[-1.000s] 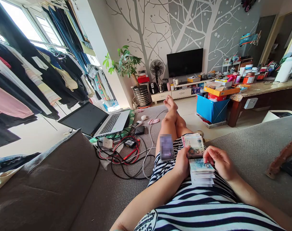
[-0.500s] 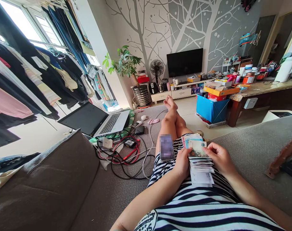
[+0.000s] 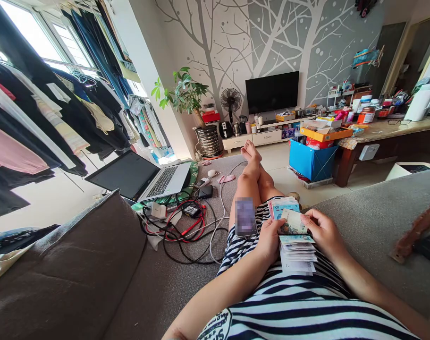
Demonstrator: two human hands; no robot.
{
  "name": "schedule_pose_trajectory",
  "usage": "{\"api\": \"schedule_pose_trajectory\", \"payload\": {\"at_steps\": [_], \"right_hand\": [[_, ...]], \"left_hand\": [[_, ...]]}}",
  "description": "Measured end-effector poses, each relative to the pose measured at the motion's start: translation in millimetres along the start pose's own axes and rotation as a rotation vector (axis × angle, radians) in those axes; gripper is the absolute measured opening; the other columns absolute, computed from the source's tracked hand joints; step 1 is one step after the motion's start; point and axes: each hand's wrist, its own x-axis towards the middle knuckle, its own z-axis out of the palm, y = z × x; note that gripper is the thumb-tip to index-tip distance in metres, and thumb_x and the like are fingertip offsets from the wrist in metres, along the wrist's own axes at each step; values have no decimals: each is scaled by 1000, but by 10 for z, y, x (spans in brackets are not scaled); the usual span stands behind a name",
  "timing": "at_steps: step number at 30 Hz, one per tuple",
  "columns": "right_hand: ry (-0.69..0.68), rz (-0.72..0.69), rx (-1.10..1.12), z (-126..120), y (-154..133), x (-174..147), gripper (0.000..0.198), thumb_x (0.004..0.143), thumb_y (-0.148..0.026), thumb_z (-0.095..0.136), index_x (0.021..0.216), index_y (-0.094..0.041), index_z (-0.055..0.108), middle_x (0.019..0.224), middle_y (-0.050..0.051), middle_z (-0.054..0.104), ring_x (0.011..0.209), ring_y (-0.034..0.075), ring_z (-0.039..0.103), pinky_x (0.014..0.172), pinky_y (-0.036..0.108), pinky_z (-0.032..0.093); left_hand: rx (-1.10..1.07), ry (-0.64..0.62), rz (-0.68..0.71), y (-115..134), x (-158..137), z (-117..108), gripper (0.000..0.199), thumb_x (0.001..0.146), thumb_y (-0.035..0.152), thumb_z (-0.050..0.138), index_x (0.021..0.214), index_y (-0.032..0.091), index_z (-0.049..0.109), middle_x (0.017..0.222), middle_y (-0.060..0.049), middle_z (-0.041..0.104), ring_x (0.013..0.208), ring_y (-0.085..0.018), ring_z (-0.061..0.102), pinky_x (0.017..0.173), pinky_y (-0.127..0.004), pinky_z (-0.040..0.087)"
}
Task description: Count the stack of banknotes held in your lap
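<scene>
Between my two hands is a pale green-grey banknote (image 3: 293, 222), tilted over my lap. My left hand (image 3: 269, 240) pinches its left end, thumb on top. At its right end, the thumb and fingers of my right hand (image 3: 321, 230) are closed on it. Behind the note lies a stack of banknotes (image 3: 285, 208), a blue one on top and pinkish edges showing at the left. Nearer to me, a fanned row of paper slips (image 3: 297, 257) rests on my striped clothing, with a bluish note at its far end. A phone (image 3: 246, 217) with a blurred screen lies on my thigh.
Left of my legs, tangled cables (image 3: 191, 226) and chargers lie on the grey sofa (image 3: 363, 222), beside an open laptop (image 3: 165, 182). A brown wooden object (image 3: 418, 226) rests on the sofa at right. Beyond stand a blue box (image 3: 312, 160) and a cluttered table (image 3: 377, 134).
The banknote between my hands has tilted and shifted slightly right. More of the blue note behind shows, and a bluish note at the slips' far end is now visible.
</scene>
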Motion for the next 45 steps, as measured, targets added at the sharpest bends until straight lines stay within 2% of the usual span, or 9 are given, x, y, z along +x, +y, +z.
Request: {"api": "schedule_pose_trajectory", "payload": {"at_steps": [4,10,16,27,33,37,41,45], "right_hand": [[-3,-6,53,-3,-56,-24,42,89,-60,61,73,-22,59,63,-1,51,60,16,46,54,27,36],[-31,-63,140,2,-121,-71,38,91,-55,63,74,-21,61,62,-3,47,57,14,41,51,25,33],[-78,-88,168,5,-168,-105,40,92,-55,61,72,-21,59,61,-4,42,56,14,38,52,26,32],[-90,-93,130,-4,-253,-114,45,90,-62,60,69,-22,58,59,-3,43,56,15,39,52,27,34],[-96,-85,128,-9,-269,-116,46,90,-62,59,68,-22,58,60,-3,42,57,15,39,53,27,34],[-101,-86,105,-8,-277,-120,49,89,-66,57,67,-23,57,59,-3,43,56,16,39,52,27,35],[-104,-88,119,-14,-269,-127,51,90,-68,55,66,-23,60,58,-1,49,54,16,43,50,28,37],[-153,-116,191,-16,-277,-132,54,94,-67,50,66,-22,63,60,3,60,53,16,45,51,29,39]], "left_hand": [[-30,23,0,-46,50,-45,39,60,44,83,84,13,76,82,-11,77,86,-31,72,85,-40,53],[-34,23,10,-72,99,-61,42,63,46,80,87,13,76,89,-12,79,96,-33,71,88,-40,53],[9,8,-3,-49,73,-44,38,66,45,76,87,13,76,82,-11,78,88,-32,72,87,-40,52],[15,20,-16,-11,53,-28,38,64,48,79,81,15,73,78,-9,75,88,-31,70,86,-40,51],[28,37,-13,26,10,12,31,63,46,78,71,17,70,67,-5,71,74,-26,67,79,-36,50],[11,16,-31,22,4,1,36,62,47,79,78,16,72,74,-8,74,83,-29,70,84,-39,51],[-23,25,-19,-5,24,-11,38,61,43,81,84,14,73,85,-11,77,93,-33,71,88,-41,52],[-56,13,-9,-30,44,-9,38,60,41,80,85,13,74,89,-12,78,95,-33,72,89,-42,52]]}}
